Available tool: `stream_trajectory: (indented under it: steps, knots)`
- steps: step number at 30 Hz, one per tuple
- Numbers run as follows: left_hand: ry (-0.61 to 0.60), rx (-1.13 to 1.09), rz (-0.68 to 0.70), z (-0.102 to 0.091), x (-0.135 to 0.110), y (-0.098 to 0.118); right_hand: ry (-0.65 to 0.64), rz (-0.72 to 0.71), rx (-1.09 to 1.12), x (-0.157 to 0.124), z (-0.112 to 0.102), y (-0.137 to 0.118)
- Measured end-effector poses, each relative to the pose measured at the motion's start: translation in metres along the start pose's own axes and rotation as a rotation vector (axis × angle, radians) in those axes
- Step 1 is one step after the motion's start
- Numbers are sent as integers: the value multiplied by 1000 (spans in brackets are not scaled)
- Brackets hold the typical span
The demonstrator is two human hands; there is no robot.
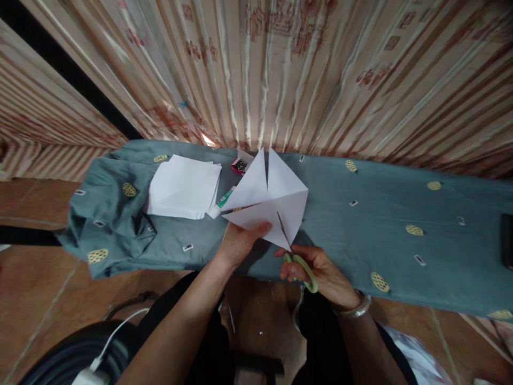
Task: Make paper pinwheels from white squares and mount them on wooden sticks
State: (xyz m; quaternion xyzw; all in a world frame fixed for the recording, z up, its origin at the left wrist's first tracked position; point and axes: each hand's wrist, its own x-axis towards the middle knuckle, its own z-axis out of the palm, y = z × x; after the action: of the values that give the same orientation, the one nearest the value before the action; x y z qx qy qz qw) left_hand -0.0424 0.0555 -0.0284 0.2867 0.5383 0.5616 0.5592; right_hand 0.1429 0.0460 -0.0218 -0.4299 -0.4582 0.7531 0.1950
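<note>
A white sheet of paper (282,206) with slits running in from its corners is held over the cloth-covered board. My left hand (244,240) grips its near left edge, thumb on top and the other fingers hidden underneath. In my right hand (312,267) are scissors (306,274) with pale green handles, fingers through the loops. Their blades lie in a slit at the paper's near corner. Close to the paper's left side are a green and white tube (222,202) and a small red box (239,164) of dark little items.
A stack of white paper (182,187) lies left on the grey-green patterned cloth (360,214). Behind hangs a pleated curtain (280,80). A dark object (507,240) sits at the far right edge. A white cable (116,326) runs at lower left.
</note>
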Motion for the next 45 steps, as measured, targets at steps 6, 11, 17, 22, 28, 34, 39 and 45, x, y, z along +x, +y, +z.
stream_trajectory:
  steps: [6,11,17,22,28,34,39,45]
  knots:
    - [-15,20,-8,-1,0,0,-23,-7,-29,-1,-2,-1]
    - [-19,58,7,-2,0,-2,-19,-39,-40,-1,-2,-1]
    - [-39,106,5,-4,-1,-1,-34,-70,-94,-1,-3,-2]
    - [-28,96,-4,-4,-1,0,-39,-60,-79,-2,-3,-1]
    - [-34,78,-3,-3,-1,0,-29,-39,-35,-1,-2,-1]
    - [-22,75,-3,-3,0,-1,-24,-48,-25,0,-2,1]
    - [-30,70,4,-5,0,-3,-4,-8,28,0,0,0]
    - [-33,53,0,-2,-1,1,14,32,59,-1,1,-1]
